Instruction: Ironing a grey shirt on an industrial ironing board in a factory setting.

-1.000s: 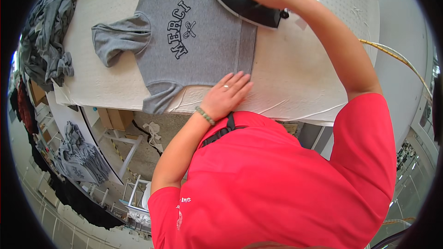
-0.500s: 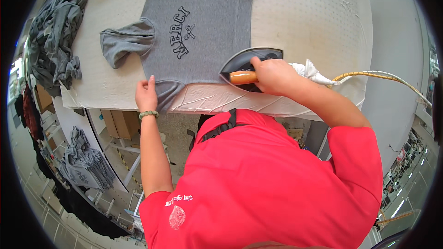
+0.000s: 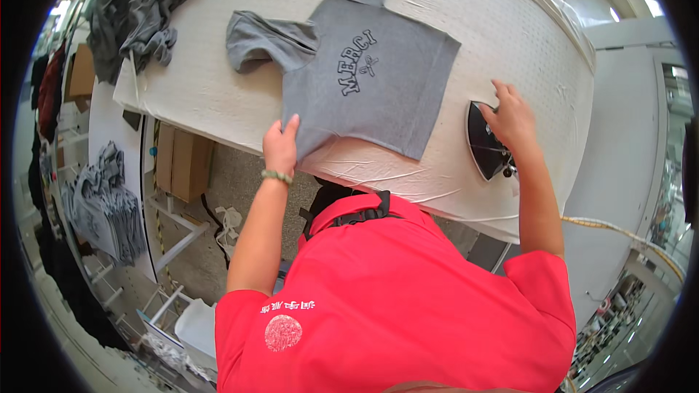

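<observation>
A grey hooded sweatshirt with dark lettering and a small bow lies flat on the padded ironing table, its hood pointing left. My left hand is closed on the sweatshirt's near edge by the shoulder and sleeve, the thumb pointing up. To the right of the hem, a black iron rests on the table. My right hand is over the iron's right side with its fingers stretched out and apart. The hand and wrist cover part of the iron, and I cannot see its handle.
The pale, wrinkled cover of the ironing table spreads around the sweatshirt. A heap of grey garments lies at the far left. Folded grey garments and a cardboard box are lower left. A hose runs off to the right.
The iron has gone from the sweatshirt's near hem to the bare table at the right, and my right hand has let go of it. The sweatshirt now lies at a slant.
</observation>
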The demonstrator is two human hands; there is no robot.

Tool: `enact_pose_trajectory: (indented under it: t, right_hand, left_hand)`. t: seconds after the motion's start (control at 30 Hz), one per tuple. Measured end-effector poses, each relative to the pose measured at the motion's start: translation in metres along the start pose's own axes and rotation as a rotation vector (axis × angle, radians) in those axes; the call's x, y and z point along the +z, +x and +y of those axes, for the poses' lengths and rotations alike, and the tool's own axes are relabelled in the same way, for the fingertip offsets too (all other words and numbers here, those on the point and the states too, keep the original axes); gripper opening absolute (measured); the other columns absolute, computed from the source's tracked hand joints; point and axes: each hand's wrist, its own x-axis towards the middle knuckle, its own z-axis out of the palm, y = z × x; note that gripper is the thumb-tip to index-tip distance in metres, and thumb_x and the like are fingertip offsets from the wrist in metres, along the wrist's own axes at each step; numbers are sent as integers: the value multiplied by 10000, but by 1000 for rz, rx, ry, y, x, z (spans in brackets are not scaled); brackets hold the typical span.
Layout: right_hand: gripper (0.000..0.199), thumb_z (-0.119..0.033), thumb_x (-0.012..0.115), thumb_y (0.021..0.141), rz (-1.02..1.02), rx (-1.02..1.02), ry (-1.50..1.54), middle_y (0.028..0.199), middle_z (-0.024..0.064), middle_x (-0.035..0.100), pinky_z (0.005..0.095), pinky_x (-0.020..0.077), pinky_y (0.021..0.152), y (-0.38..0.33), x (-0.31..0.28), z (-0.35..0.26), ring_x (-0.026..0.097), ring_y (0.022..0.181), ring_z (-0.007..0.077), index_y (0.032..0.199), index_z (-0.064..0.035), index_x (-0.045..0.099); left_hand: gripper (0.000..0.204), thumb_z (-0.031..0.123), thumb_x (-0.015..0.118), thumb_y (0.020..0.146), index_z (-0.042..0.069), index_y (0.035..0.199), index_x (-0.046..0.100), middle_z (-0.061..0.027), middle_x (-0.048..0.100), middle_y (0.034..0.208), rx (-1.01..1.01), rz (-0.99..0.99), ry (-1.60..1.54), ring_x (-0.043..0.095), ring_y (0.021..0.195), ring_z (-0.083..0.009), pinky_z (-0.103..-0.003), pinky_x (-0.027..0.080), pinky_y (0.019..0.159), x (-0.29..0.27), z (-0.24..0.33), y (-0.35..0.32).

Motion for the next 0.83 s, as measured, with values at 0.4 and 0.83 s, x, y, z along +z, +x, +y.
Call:
enact_pose_trajectory:
  t: [0.4,0.83]
  right_hand:
    - [241,-223,705,926,84,-910,287,1065,128,716,461,549,920,165,97,-281,701,1047,339,1141,-118,731]
    - [702,-530,767,905,-452,-250,602,1152,184,762,389,512,1029,155,118,-370,705,1135,306,1244,79,686]
  left_hand:
    - [131,101,634,961,-16,968,692,-1,685,831,-104,50,-149,567,742,-63,-276,476,678,-76,-83,-123]
    - [202,172,623,880,-22,921,663,-173,643,757,95,-9,-108,603,706,-219,-388,494,690,-244,-106,-57]
